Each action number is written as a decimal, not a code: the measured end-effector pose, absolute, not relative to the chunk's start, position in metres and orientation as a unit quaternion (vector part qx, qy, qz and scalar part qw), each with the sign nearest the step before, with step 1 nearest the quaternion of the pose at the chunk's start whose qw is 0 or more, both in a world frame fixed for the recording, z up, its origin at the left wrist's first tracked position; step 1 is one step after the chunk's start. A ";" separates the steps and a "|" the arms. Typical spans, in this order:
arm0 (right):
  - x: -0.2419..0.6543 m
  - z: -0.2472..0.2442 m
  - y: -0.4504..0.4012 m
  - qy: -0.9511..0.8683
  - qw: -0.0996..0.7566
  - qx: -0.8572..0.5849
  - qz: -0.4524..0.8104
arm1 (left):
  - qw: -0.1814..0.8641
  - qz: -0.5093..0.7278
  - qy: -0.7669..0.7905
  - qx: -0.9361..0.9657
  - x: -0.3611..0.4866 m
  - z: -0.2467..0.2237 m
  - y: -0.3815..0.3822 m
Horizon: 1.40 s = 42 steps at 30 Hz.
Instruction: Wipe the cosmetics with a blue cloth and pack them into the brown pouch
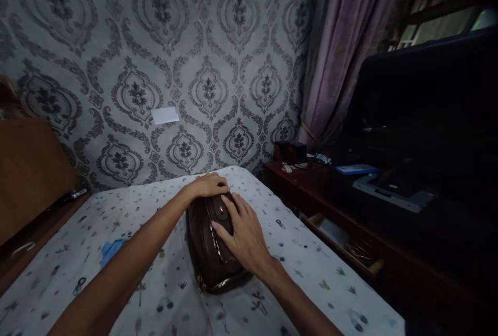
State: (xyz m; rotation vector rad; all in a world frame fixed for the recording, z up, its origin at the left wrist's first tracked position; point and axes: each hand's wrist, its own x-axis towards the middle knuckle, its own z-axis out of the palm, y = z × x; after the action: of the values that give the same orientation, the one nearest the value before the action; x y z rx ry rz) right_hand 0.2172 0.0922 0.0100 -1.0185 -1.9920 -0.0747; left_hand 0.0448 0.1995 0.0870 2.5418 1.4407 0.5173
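Note:
A dark brown leather bag (205, 242) with gold-coloured zips and a small flap with a gold clasp lies on a white printed bedsheet (319, 258). My left hand (209, 185) reaches over the bag's far end, its fingers curled down on the edge there; the fingertips are partly hidden. Across the bag's right side rests my right hand (247, 229), thumb and fingers spread, close to the clasp and a short slanted zip. The bag's underside is out of sight.
A blue cloth (111, 251) lies left of my left forearm. At the right stands a dark red desk (284, 180) with an open drawer (346, 248), small black boxes and a large dark screen (420, 118). Patterned wallpaper (210, 87) rises behind the bed; a brown panel (33, 170) is at left.

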 end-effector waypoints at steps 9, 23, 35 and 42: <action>0.212 0.003 0.095 -0.796 0.432 -0.421 -0.055 | 0.044 0.331 0.538 0.774 0.003 0.080 0.171; 0.216 0.011 0.102 -0.809 0.442 -0.385 -0.031 | 0.018 0.307 0.493 0.814 -0.014 0.062 0.134; 0.214 0.009 0.109 -0.822 0.416 -0.389 -0.034 | 0.093 0.425 0.542 0.719 -0.029 0.043 0.129; 0.216 0.010 0.109 -0.820 0.414 -0.392 -0.046 | 0.190 0.514 0.609 0.573 -0.040 -0.013 0.113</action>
State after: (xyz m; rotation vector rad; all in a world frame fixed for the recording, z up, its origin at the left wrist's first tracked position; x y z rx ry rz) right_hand 0.2163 0.1087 0.0097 -0.9843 -2.0618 -0.1149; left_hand -0.0398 0.1133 -0.0125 1.6111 1.7126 1.4433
